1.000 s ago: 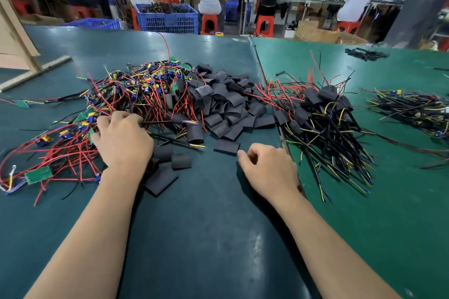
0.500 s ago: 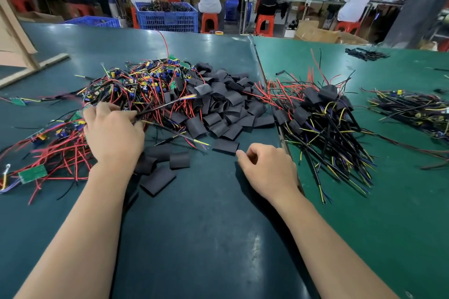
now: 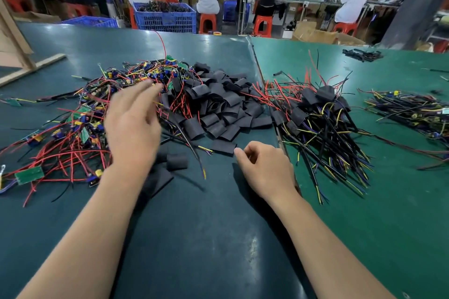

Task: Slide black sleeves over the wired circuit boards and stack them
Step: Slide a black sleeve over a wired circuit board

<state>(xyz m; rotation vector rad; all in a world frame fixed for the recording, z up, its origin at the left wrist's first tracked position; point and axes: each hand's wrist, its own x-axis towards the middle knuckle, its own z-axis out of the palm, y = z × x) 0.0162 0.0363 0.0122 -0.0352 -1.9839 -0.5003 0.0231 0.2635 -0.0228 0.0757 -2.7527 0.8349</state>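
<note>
- Left hand (image 3: pixel 132 126) hovering over the tangle of wired circuit boards (image 3: pixel 80 126), fingers spread and relaxed, blurred with motion — gripping nothing that can be made out.
- Right hand (image 3: pixel 266 168) resting on the green mat (image 3: pixel 218 238) with fingers loosely curled, thumb tip just beside a flat black sleeve (image 3: pixel 223 146); not pinching it, holding nothing.
- Hands well apart, each working its own side.
- Black sleeves heaped in a pile (image 3: pixel 218 107) between the bare boards on the left and the finished stack (image 3: pixel 320 119) on the right, a few loose sleeves (image 3: pixel 177 161) lying near the left wrist.
- Finished stack sitting across the seam on the brighter green mat, sleeved boards at the far end, black and yellow leads fanning toward the near edge.
- Further bundle of wired parts (image 3: pixel 413 111) lying at the far right, untouched.
- Judging the step: picking the next pair — reaching for one board while readying for one sleeve; nothing being slid on yet.
- Judging progress: partway, with a large share of bare boards waiting.
- Next move calling for singling one board out of knotted red leads without dragging neighbours, then pinching the nearest sleeve open at its mouth so the board can be fed in end first.
- Likely snag: leads catching in the tangle, or the flattened sleeve refusing to open.
</note>
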